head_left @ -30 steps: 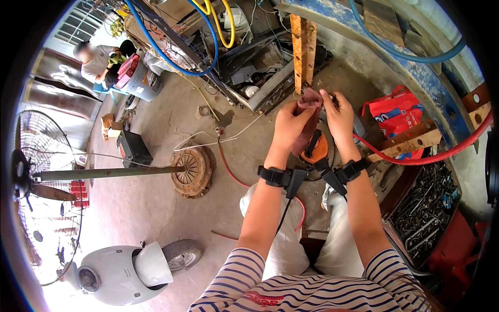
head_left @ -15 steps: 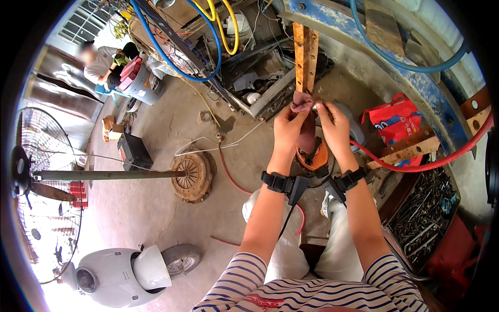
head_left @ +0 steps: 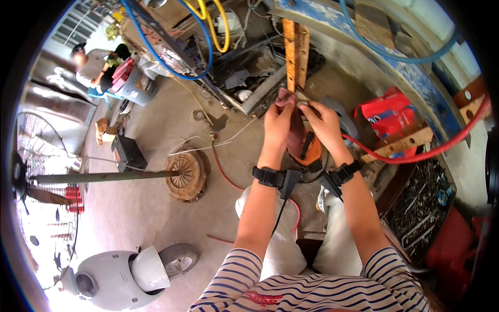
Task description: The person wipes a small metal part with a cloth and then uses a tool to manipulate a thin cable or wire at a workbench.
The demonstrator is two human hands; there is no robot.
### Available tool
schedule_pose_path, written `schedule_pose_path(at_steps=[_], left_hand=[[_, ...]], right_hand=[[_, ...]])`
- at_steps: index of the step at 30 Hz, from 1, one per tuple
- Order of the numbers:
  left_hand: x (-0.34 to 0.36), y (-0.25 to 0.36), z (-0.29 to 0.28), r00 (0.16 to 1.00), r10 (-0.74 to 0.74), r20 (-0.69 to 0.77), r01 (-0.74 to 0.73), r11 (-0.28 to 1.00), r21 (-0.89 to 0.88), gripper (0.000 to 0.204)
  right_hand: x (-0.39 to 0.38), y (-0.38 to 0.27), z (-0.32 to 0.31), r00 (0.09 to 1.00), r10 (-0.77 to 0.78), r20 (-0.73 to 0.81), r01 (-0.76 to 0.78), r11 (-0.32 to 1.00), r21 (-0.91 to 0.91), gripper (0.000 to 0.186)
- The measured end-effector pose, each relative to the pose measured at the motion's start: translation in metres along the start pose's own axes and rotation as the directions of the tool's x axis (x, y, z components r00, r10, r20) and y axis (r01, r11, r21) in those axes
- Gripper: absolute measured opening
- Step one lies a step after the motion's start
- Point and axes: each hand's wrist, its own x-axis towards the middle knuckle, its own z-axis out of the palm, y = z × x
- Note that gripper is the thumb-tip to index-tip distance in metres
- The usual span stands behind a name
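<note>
My left hand (head_left: 278, 125) is closed round a reddish-brown rag (head_left: 297, 134), whose lower part hangs down between my hands. Close beside it, my right hand (head_left: 323, 124) pinches with thumb and fingers. Something small and greyish shows at its fingertips, too small to name. Just beyond the rag rises a rusty orange perforated metal upright (head_left: 291, 54). Below my hands lies an orange and black object (head_left: 312, 151), partly hidden by the rag. Both wrists wear black straps with small black devices.
A red bag (head_left: 387, 114) and a red hose (head_left: 416, 157) lie to the right, above a tray of metal tools (head_left: 416, 218). On the left are a round clutch-like disc (head_left: 186, 177), a fan (head_left: 39, 179) and a grey scooter (head_left: 112, 275). A person (head_left: 96, 65) sits far left.
The view has shifted slightly, so the surroundings sit a little further left. My hands stay together at the rag; my right hand's fingers have moved a little lower relative to it.
</note>
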Motion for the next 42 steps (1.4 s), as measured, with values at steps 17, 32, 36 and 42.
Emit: schedule_pose_path(at_steps=[17,32,36,42], left_hand=[[-0.010,-0.017,0.040,0.986,-0.039,0.163,0.063,0.987,-0.147,0.033],[-0.015,-0.030,0.015,0.984,-0.095,0.153,0.073,0.987,0.144,0.041],[-0.023,-0.027,-0.005,0.993,-0.105,0.054,0.078,0.927,0.366,0.049],[-0.014,-0.049,-0.065,0.969,-0.239,-0.061,0.235,0.820,0.522,0.051]], right_hand=[[-0.096,-0.054,-0.131,0.841,0.360,-0.404,0.083,0.652,0.754,0.019],[-0.438,0.169,-0.328,0.463,0.565,-0.683,-0.869,0.441,-0.224,0.038],[-0.421,0.205,-0.357,0.486,0.631,-0.604,-0.873,0.378,-0.308,0.031],[-0.390,0.248,-0.379,0.582,0.702,-0.410,-0.813,0.482,-0.327,0.042]])
